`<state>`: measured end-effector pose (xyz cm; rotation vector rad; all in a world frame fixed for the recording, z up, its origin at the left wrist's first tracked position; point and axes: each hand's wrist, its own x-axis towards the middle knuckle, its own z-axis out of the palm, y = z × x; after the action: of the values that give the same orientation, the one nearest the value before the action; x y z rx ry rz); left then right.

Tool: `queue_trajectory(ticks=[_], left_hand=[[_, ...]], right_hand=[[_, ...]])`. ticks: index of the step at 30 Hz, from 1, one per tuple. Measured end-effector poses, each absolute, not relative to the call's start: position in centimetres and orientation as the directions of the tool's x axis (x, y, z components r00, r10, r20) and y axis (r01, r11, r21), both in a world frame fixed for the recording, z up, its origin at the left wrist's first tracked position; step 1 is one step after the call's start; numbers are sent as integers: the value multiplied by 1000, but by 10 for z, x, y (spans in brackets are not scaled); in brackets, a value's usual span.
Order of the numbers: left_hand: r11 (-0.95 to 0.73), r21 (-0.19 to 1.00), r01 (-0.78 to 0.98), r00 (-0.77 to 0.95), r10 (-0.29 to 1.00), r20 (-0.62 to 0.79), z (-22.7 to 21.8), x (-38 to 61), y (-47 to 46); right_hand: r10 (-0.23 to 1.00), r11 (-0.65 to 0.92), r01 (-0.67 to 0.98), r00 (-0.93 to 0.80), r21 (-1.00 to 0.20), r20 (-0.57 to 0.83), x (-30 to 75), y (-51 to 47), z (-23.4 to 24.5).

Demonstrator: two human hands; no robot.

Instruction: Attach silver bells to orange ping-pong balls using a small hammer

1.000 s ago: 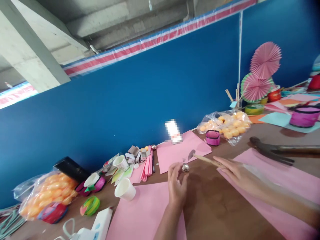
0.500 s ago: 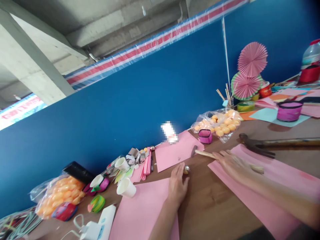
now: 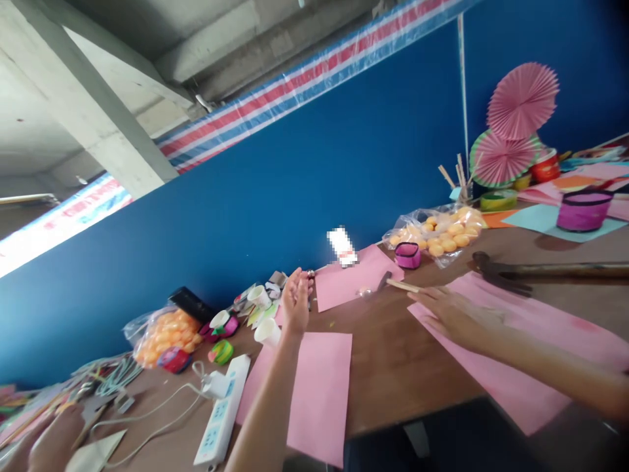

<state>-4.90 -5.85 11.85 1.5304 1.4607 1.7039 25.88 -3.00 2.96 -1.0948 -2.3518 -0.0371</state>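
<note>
My left hand (image 3: 295, 300) is stretched out over the table with its fingers straight and close together. The fingertips are next to a small silver bell (image 3: 310, 274) beside a pile of folded paper scraps (image 3: 275, 288). My right hand (image 3: 452, 316) lies flat, fingers spread, on a pink paper sheet (image 3: 531, 367). It covers the wooden handle of a small hammer (image 3: 393, 283), and only the hammer's head end sticks out to the left. A second small silver thing (image 3: 363, 293) lies on the far pink sheet (image 3: 344, 285), apart from both hands.
A big claw hammer (image 3: 501, 272) lies at the right. Bags of orange balls (image 3: 442, 235) (image 3: 164, 330), a magenta box (image 3: 407, 255), paper cups (image 3: 268, 331), a power strip (image 3: 221, 419) and pink fans (image 3: 521, 98) are spread about. Another person's hand (image 3: 49, 447) shows bottom left.
My left hand has left the silver bell on the table and reached left and farther toward the scrap pile. The view has swung left. My right hand stays on the hammer handle.
</note>
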Motion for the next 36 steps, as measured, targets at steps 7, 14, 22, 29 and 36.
queue_trajectory(ticks=[7,14,22,29,36], left_hand=[[-253,717,650,-154,880,450,99,-78,-122],[171,236,957,-217,958,186,18,-145,-205],[361,51,931,-357,931,-71,20,-142,-202],[400,50,915,-395,915,-86,9,-147,-193],[459,24,888,-456,886,-91,9,-146,-182]], right_hand=[[542,838,500,-720,-218,434,230,-77,21],[510,859,471,-754,-202,414,227,-88,-7],[593,795,580,-681,-177,430,246,-66,-35],[603,778,618,-686,-110,407,225,-39,4],[634,756,639,-659,-143,405,170,3,21]])
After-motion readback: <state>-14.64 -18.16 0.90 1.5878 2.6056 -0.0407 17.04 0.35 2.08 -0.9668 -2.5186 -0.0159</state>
